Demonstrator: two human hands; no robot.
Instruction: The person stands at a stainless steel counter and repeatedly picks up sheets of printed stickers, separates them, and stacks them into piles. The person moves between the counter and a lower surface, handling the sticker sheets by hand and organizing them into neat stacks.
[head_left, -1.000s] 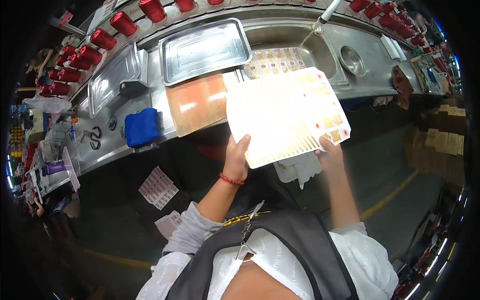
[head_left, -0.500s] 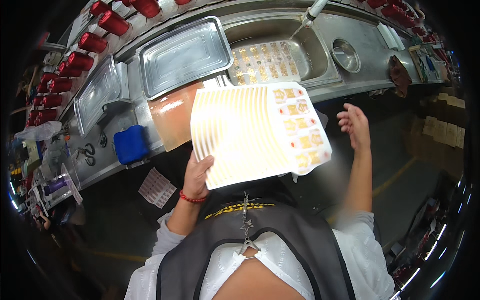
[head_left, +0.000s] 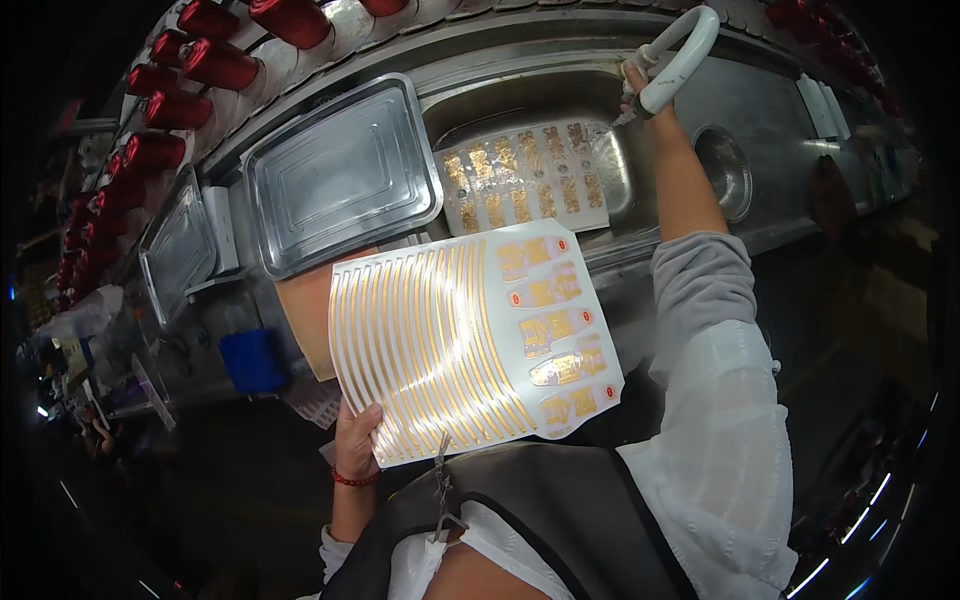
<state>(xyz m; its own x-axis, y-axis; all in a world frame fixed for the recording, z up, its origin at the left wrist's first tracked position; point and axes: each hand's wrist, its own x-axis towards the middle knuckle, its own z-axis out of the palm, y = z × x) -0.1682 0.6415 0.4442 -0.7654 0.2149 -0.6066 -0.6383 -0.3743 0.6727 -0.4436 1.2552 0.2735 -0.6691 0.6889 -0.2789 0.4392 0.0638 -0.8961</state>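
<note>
One sheet (head_left: 470, 345) above left hand (head_left: 357, 440), gripped

The white sheet (head_left: 470, 345) I hold up blocks my way to the bench (head_left: 700, 240) edge below it. Beyond it, another sheet (head_left: 525, 180) covers the sink (head_left: 560, 100) floor; left of the sink, the steel tray (head_left: 340, 175) lies open.

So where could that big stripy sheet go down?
The bare metal tray left of the sink is free, and so is the smaller tray further left. The sink is crowded: another sheet lies there, under the right hand.
</note>
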